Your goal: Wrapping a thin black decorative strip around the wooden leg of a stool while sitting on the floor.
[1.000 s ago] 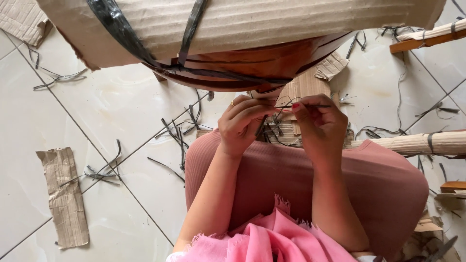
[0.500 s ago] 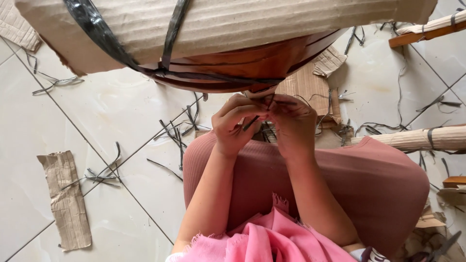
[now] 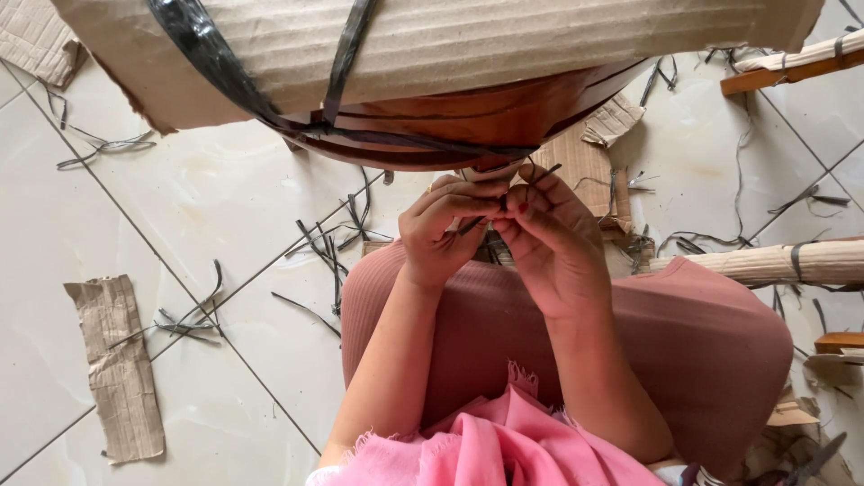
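Currently both hands are up at the lower edge of a brown wooden curved piece (image 3: 468,117) that is wrapped in corrugated cardboard (image 3: 504,45) and bound with black plastic strapping (image 3: 202,54). Left hand (image 3: 445,229) is closed, fingertips pinching a thin black strap end (image 3: 472,223) just under the wood. Right hand (image 3: 549,238) is closed too, thumb and forefinger pinched on the same strap, a short tail poking up past the fingers toward the wood. Hands touch each other at the fingertips. Strap end sits between the two hands, centre frame, just near of the wrapped bundle's edge. Forearms come in from the near side over a knee in dusty-pink ribbed fabric (image 3: 702,342); a brighter pink frayed cloth (image 3: 486,450) lies at the near edge. Pale tiled floor (image 3: 207,207) is littered: cut black strap scraps (image 3: 328,238) left of the hands, a torn cardboard strip (image 3: 117,360) at near left, another cardboard piece (image 3: 589,162) right behind the hands. At right, a cardboard-wrapped stick (image 3: 765,263), banded in black.
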